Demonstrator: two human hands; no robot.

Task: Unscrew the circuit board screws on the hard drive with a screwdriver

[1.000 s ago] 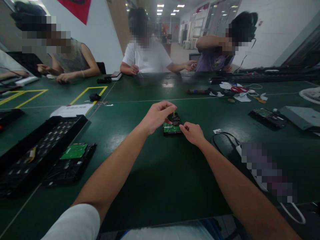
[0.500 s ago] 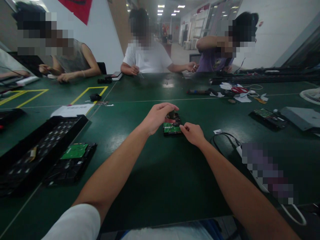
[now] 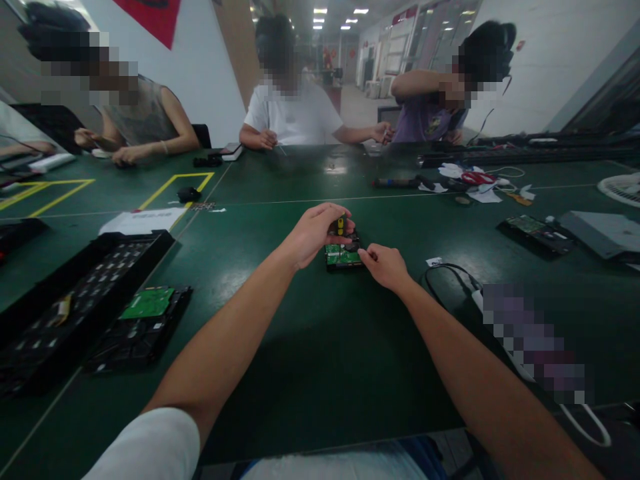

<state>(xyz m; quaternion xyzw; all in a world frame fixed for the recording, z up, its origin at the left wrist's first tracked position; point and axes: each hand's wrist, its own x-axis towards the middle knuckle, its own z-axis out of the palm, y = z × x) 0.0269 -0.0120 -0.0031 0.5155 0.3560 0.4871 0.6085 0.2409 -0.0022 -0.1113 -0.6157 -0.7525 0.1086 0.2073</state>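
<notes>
The left hand [image 3: 315, 231] grips a yellow-and-black tool [image 3: 341, 226]; the right hand [image 3: 386, 264] pinches an edge of the hard drive [image 3: 344, 256] between them. Probably stiff, weighty; I'd hold its sides, sparing the delicate green board [image 3: 336, 257].

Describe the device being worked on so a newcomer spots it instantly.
On the long dark-green table, find the bare left hand, holding a yellow-and-black object, and the bare right hand. Between them lies a small black rectangular device with a green circuit board. Only it has hands at it; the black, green-boarded unit at left lies untouched.
</notes>
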